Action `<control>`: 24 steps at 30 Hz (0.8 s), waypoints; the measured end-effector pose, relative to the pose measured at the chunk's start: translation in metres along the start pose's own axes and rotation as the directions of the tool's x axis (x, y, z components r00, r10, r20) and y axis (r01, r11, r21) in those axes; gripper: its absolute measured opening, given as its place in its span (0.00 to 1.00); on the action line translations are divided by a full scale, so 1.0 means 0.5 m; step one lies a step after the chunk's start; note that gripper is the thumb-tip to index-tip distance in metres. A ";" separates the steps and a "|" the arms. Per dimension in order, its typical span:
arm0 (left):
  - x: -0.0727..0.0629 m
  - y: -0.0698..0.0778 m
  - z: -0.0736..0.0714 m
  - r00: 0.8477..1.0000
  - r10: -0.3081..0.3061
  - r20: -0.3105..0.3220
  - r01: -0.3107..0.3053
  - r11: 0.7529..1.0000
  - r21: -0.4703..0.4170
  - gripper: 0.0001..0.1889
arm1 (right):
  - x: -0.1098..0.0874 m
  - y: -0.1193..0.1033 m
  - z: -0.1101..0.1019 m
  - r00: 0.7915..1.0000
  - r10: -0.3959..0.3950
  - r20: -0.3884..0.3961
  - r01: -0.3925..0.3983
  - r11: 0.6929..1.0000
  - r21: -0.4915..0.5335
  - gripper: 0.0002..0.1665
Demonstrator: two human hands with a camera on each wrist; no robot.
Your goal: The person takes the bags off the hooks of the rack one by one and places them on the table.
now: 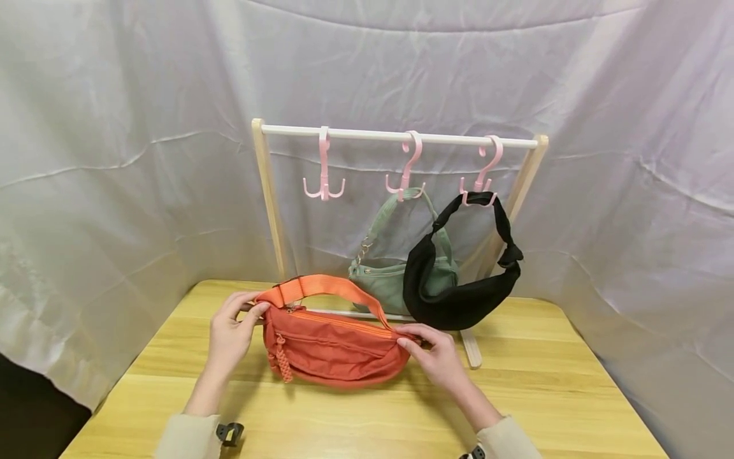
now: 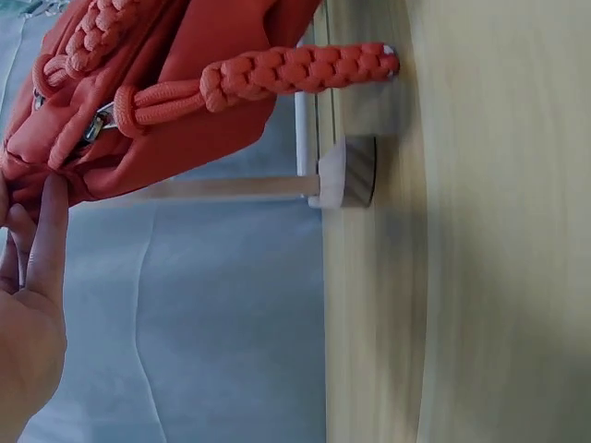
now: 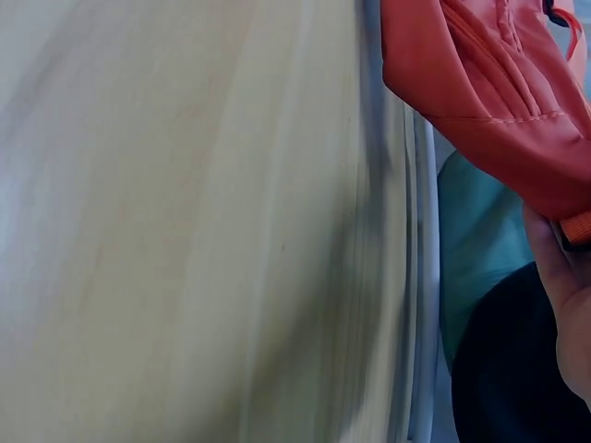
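Note:
Both hands hold a red-orange waist bag by its two upper ends, over the front part of the table. The left hand pinches the left end, its thumb in front. At the other end, the right hand pinches the corner where the strap joins. An orange strap arches up over the bag's zipped top. Braided cord pulls dangle from the zips at the left end. In the right wrist view, the right fingers lie against the bag's underside near an orange strap end.
Behind the bag stands a wooden rack with a white rail carrying pink hooks. The left hook bears nothing. A green shoulder bag hangs from the middle hook, and a black bag from the right one. Grey cloth surrounds the wooden table.

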State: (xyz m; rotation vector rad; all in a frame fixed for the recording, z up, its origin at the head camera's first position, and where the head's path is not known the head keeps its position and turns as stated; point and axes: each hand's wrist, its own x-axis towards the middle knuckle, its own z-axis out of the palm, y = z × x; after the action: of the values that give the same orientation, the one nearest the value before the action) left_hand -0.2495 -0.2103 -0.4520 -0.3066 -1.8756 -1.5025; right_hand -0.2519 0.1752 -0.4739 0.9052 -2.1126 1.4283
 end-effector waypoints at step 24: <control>-0.006 -0.006 -0.115 0.998 -0.039 -0.056 0.052 0.963 0.265 0.15 | 0.012 -0.035 0.108 0.996 0.082 0.034 -0.084 0.995 0.060 0.11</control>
State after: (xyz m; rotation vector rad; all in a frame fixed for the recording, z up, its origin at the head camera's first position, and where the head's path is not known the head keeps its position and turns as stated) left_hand -0.2276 -0.2635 -0.4519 -0.0995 -2.0267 -1.2536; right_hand -0.2431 0.1190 -0.4786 0.8766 -2.1632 1.5376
